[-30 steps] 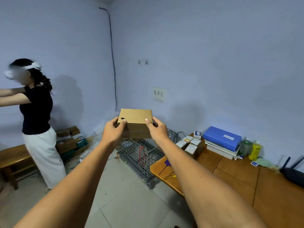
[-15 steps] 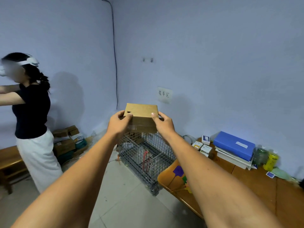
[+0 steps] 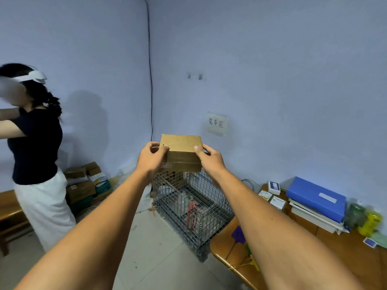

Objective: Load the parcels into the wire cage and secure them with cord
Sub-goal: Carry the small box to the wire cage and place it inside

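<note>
2 hands, left hand [image 3: 151,159] and right hand [image 3: 210,158], clamped on cardboard parcel [image 3: 181,152], above wire cage [image 3: 193,208], apparently holding red cord [image 3: 191,213]

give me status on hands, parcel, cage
Left hand and right hand grip cardboard parcel. Parcel held above wire cage. Nothing blocking the drop.

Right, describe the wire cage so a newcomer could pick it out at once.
Start at the room corner where a black cable runs down the wall. Below the handwritten paper sign, on the tiled floor against the wooden table's end, stands the wire cage. It is the only grey metal mesh container, open-topped, unlike the cardboard boxes stacked left.
</note>
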